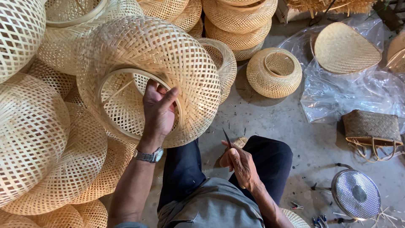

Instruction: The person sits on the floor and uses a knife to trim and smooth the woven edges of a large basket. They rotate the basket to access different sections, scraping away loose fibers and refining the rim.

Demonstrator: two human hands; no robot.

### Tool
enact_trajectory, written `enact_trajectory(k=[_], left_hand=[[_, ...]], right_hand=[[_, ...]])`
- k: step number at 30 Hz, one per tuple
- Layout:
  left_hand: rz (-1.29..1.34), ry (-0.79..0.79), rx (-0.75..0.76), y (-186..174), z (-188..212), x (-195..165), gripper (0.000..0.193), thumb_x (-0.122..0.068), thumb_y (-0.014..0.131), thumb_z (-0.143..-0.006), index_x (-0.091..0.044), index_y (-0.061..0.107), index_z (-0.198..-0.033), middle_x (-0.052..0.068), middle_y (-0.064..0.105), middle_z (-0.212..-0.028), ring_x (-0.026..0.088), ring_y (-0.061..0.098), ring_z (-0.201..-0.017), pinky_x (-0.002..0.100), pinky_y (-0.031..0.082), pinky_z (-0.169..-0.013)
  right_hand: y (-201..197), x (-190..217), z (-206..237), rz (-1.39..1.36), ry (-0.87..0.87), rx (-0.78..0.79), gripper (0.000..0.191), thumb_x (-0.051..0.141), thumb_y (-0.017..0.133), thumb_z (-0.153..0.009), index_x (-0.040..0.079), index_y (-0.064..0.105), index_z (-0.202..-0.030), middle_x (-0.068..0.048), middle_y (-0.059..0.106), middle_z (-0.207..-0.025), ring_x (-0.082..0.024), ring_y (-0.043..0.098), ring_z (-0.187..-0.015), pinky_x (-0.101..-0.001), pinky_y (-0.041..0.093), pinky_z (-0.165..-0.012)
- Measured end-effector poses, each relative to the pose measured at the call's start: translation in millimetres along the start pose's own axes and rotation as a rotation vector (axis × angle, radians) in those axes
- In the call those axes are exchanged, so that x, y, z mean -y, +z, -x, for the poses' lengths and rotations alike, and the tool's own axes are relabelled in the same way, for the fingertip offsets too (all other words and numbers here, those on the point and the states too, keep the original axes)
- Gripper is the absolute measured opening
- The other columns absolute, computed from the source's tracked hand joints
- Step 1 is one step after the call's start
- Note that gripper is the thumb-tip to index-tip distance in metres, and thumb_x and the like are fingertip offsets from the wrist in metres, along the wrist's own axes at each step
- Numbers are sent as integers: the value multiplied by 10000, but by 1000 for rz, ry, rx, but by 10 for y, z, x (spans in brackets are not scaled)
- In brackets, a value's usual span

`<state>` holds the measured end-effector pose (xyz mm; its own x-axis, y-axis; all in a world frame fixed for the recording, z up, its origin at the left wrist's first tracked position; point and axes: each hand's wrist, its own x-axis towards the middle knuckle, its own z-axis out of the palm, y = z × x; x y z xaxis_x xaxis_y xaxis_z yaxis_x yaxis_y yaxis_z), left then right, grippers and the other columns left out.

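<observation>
Two hands busy: left hand grips woven basket rim; right hand clasps knife below it

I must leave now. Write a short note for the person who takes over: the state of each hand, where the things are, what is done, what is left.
Left hand: grips the rim ring of the round woven bamboo shade, held up and tilted.
Right hand: holds a small knife, blade up, above the knee and apart from the shade.
Around: woven shades piled at left, one alone on the concrete floor.
Done: the shade's weave looks complete.
Left: cannot tell which spot on the rim needs the knife.
</observation>
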<state>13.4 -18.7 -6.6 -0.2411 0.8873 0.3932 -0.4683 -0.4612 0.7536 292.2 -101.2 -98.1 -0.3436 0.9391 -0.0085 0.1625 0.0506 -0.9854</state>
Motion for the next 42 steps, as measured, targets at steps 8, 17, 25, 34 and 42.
enact_trajectory(k=[8, 17, 25, 34, 42], left_hand=[[30, -25, -73, 91, 79, -54, 468, -72, 731, -958, -42, 529, -1380, 36, 642, -1167, 138, 584, -1125, 341, 487, -1084], [76, -53, -38, 121, 309, -79, 338, -43, 698, -1058, 27, 544, -1350, 60, 623, -1170, 144, 551, -1073, 329, 458, -1028], [18, -35, -47, 177, 424, -191, 416, -51, 661, -1039, 18, 503, -1417, 75, 634, -1247, 140, 571, -1149, 324, 457, -1081], [-91, 12, 11, 270, 479, -250, 584, -50, 771, -961, -8, 457, -1452, 128, 657, -1120, 221, 678, -1011, 392, 619, -906], [-284, -34, 33, 366, 502, -297, 787, -31, 794, -916, -32, 261, -1494, 192, 572, -1324, 242, 682, -1159, 363, 644, -1001]], right_hand=[[-71, 246, 32, -281, 59, 111, 659, 385, 625, -960, -73, 527, -1424, -26, 623, -723, -84, 537, -524, -253, 478, -494], [201, 808, -177, -912, -28, 287, 823, 117, 744, -933, 41, 300, -1622, -91, 586, -868, -80, 478, -509, -239, 409, -436], [375, 1024, -205, -872, -64, 338, 946, 92, 701, -975, 144, 91, -1696, -91, 599, -806, -78, 453, -485, -237, 404, -428], [400, 1060, -179, -705, -64, 304, 953, 128, 688, -988, 134, 53, -1697, -68, 585, -742, -82, 468, -466, -252, 418, -423], [401, 1069, -222, -765, -45, 298, 971, 151, 691, -964, 113, 47, -1690, -57, 575, -725, -78, 463, -452, -247, 407, -407]])
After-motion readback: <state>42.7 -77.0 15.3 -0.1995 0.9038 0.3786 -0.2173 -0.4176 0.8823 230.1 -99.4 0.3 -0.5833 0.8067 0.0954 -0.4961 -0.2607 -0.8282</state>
